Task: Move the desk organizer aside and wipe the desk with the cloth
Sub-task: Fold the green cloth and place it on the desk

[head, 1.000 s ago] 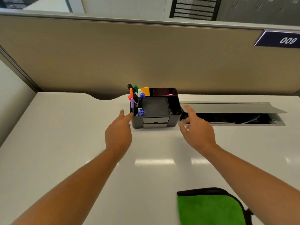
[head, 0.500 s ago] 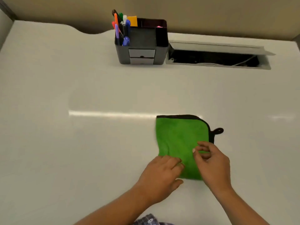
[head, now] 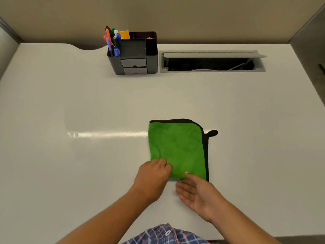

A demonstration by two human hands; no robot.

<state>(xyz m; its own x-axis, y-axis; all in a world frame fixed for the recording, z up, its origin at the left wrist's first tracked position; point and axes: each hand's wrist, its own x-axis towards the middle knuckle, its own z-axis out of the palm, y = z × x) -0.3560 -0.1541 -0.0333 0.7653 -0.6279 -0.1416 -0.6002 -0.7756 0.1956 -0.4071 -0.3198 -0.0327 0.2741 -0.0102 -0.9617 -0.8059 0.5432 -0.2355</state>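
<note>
A folded green cloth [head: 177, 147] with black trim and a small loop lies on the white desk [head: 70, 155] in front of me. My left hand [head: 152, 178] pinches the cloth's near left corner with curled fingers. My right hand [head: 197, 192] lies palm up and open at the cloth's near edge, its fingertips touching the cloth. The black desk organizer [head: 133, 53] stands at the back of the desk, with coloured pens and sticky notes in it and two small grey drawers in front. Both hands are far from it.
An open grey cable hatch [head: 211, 61] with wires inside sits right beside the organizer at the back. A beige partition [head: 175, 16] closes the desk's far side and right side. A curved notch cuts the desk's back left edge.
Both hands left the organizer and came down to the cloth. My left hand now grips its near left corner; my right hand turned palm up and slid to the near edge.
</note>
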